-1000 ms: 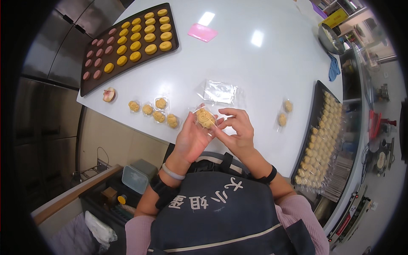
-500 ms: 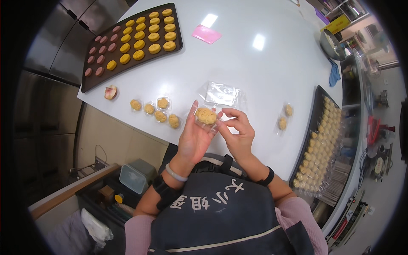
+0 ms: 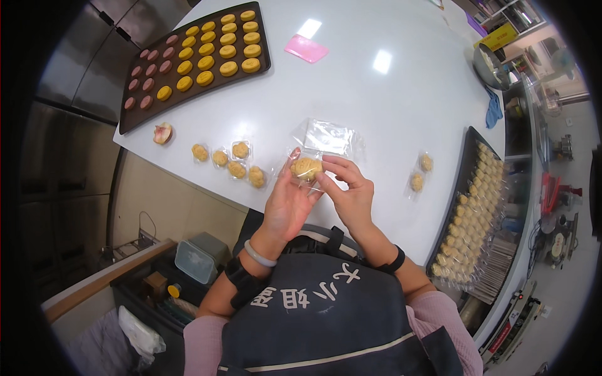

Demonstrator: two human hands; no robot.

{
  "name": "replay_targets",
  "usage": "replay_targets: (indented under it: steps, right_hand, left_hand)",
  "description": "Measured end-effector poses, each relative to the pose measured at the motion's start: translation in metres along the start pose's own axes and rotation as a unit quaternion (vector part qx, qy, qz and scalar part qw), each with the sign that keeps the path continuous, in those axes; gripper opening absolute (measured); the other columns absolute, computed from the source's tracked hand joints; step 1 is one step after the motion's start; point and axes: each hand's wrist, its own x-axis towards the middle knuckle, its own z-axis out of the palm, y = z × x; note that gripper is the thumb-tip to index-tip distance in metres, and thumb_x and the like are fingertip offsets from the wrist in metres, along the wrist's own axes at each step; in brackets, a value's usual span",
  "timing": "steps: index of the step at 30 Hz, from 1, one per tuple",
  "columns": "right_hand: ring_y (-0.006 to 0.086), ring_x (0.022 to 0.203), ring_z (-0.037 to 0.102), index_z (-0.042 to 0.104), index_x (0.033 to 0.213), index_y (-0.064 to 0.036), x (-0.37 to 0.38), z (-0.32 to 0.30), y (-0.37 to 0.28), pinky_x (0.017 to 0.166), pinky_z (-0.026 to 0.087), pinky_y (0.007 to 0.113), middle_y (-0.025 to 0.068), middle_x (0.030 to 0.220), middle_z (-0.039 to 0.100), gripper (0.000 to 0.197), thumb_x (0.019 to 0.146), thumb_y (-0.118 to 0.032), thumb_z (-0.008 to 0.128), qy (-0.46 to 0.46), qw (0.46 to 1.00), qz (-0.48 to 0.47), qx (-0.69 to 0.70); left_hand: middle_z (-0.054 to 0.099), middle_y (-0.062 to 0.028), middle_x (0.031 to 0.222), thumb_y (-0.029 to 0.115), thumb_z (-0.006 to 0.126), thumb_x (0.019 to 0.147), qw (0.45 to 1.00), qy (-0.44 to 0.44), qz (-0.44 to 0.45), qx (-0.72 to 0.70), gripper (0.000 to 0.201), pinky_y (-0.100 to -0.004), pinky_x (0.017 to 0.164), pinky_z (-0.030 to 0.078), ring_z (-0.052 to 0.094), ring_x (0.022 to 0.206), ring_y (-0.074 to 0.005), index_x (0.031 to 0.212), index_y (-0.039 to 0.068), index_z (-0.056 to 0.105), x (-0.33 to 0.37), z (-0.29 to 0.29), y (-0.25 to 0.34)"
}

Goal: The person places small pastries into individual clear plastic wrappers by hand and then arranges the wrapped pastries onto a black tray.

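Note:
A golden, flower-shaped pastry [image 3: 305,168] in a see-through wrapper is held between my two hands, just above the table. My left hand [image 3: 287,210] is palm up, with its fingers around the pastry's left side and underside. From the right, the thumb and fingers of my right hand [image 3: 352,194] grip the wrapped pastry's edge. Behind my hands lies a stack of see-through plastic bags [image 3: 328,138]. To the left of my hands sit several wrapped pastries [image 3: 236,169], one of them in a small see-through tray [image 3: 249,148].
A dark baking tray [image 3: 257,72] of yellow and pink rounds fills the far left of the white table [image 3: 389,106]. Two wrapped pastries [image 3: 417,182] sit at right, beside a long tray [image 3: 470,141] of many more. A pink scraper [image 3: 306,49] lies at the back.
The pastry has tilted and now shows more of its side. My right fingers have moved in from the wrapper's edge onto the pastry.

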Motion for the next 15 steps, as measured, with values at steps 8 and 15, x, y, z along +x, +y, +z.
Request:
replay_targets:
  steps: [8, 15]
  right_hand:
    - [0.0184, 0.096, 0.055, 0.065, 0.094, -0.0054, -0.001, 0.004, -0.004, 0.081, 0.045, 0.029, 0.0071, 0.099, 0.06, 0.017, 0.077, -0.007, 0.064, 0.018, 0.998, -0.044, -0.027]
    - [0.0176, 0.095, 0.056, 0.066, 0.094, -0.0046, -0.002, -0.003, 0.006, 0.08, 0.045, 0.028, 0.0076, 0.103, 0.06, 0.018, 0.076, -0.003, 0.064, -0.029, 0.999, 0.0, 0.035]
  left_hand:
    - [0.037, -0.0088, 0.13, 0.035, 0.032, 0.092, 1.0, 0.005, -0.01, 0.015, 0.055, -0.0435, 0.1, 0.03, 0.033, 0.124, -0.0212, 0.14, 0.014, 0.017, -0.002, 0.003, 0.002]
    - [0.041, -0.0106, 0.125, 0.013, 0.042, 0.09, 0.999, 0.002, -0.002, 0.054, 0.054, -0.0394, 0.097, 0.036, 0.041, 0.117, -0.0196, 0.138, 0.009, 0.018, -0.004, -0.007, -0.001]
